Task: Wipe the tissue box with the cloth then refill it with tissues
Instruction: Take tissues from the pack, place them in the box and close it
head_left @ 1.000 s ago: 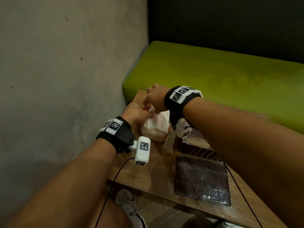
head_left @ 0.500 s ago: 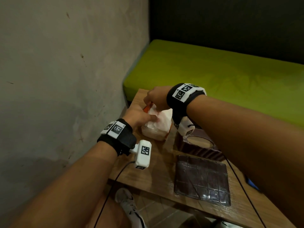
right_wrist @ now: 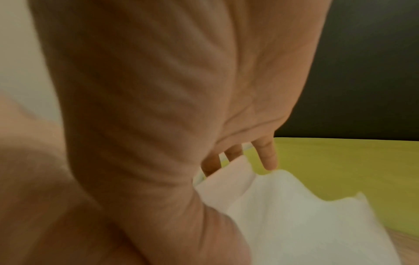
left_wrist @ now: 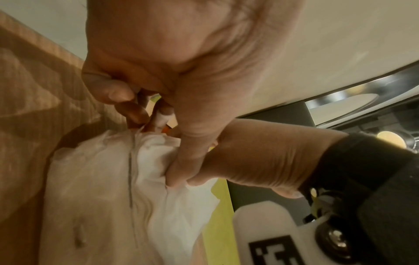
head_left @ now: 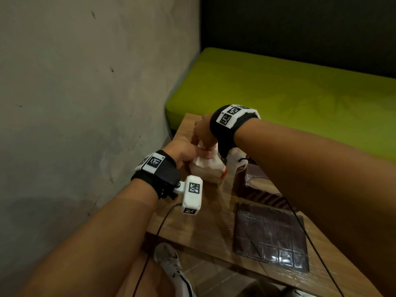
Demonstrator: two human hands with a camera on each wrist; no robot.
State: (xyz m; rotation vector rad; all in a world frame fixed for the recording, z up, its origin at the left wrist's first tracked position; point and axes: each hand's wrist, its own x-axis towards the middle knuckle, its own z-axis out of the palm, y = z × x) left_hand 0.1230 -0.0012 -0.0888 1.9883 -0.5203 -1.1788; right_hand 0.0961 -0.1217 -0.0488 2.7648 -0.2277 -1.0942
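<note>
A pack of white tissues in clear wrap with an orange edge stands on the wooden table near the wall. My left hand holds the pack from the left, and its thumb pinches the white tissue at the top. My right hand comes over from the right, its fingers curled onto the tissue at the pack's top. The dark brown tissue box, with an oval opening, sits just right of the pack, partly behind my right forearm. No cloth is in view.
A flat dark brown quilted panel lies on the table near its front edge. A grey wall runs close along the left. A green bench seat lies beyond the table. My white shoe shows under the glass.
Both hands stay on the tissue pack. My right hand has come lower onto its top, and the tissue that stuck up is now bunched under the fingers.
</note>
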